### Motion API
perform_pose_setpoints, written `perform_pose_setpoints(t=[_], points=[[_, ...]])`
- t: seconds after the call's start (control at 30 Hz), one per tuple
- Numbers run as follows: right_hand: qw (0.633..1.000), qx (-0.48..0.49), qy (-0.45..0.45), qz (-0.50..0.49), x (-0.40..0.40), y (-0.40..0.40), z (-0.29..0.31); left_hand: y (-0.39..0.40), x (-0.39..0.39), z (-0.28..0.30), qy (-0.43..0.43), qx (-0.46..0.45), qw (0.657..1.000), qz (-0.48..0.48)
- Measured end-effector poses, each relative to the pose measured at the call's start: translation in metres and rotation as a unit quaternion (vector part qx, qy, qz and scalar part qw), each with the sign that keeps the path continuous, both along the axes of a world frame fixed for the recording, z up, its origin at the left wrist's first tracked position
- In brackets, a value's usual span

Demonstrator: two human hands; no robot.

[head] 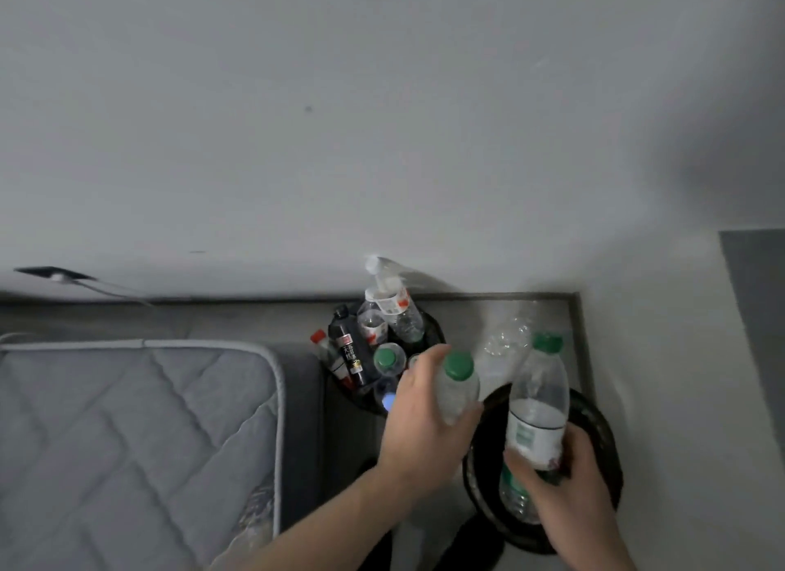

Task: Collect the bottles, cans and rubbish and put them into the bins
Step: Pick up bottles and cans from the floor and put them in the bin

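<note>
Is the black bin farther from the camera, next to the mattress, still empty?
No, the farther black bin is packed with clear plastic bottles and a dark bottle sticking up past its rim.

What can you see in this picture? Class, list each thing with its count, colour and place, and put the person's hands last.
Bins: two, black; far bin against the wall, packed with bottles; near bin under the hands.
Held bottles: two, clear with green caps; small bottle in the left grip, large bottle in the right.
Dark bottle: one, black, in the far bin.
Crushed bottle: one, clear, on the floor between the bins.
Mattress: one, grey quilted, left.
Wall: white, behind.
Left hand: holds the small bottle.
Right hand: holds the large bottle's base.
</note>
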State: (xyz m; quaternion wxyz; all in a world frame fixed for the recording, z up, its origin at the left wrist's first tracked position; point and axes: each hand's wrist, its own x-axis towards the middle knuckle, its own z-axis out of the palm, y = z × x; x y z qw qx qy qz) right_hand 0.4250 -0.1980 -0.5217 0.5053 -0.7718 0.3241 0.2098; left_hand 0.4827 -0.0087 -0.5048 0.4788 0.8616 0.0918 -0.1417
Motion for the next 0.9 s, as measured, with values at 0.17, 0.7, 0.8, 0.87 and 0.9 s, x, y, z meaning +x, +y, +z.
perform_pose_setpoints(t=[0.17, 0.7, 0.8, 0.87, 0.9], points=[[0.996, 0.012, -0.001, 0.09, 0.029, 0.033, -0.011, 0.09, -0.04, 0.013, 0.029, 0.056, 0.993, 0.099], [0.943, -0.146, -0.106, 0.28, 0.138, 0.132, -0.171, 0.176, -0.005, -0.052, 0.041, 0.07, 0.985, 0.153], [0.939, -0.154, -0.095, 0.292, 0.145, 0.138, -0.18, 0.18, -0.006, -0.052, 0.043, 0.059, 0.986, 0.15], [0.938, -0.158, -0.086, 0.297, 0.149, 0.139, -0.184, 0.18, -0.004, -0.049, 0.036, 0.048, 0.987, 0.147], [0.936, -0.162, -0.083, 0.302, 0.15, 0.138, -0.186, 0.179, -0.002, -0.047, 0.031, 0.044, 0.988, 0.144]])
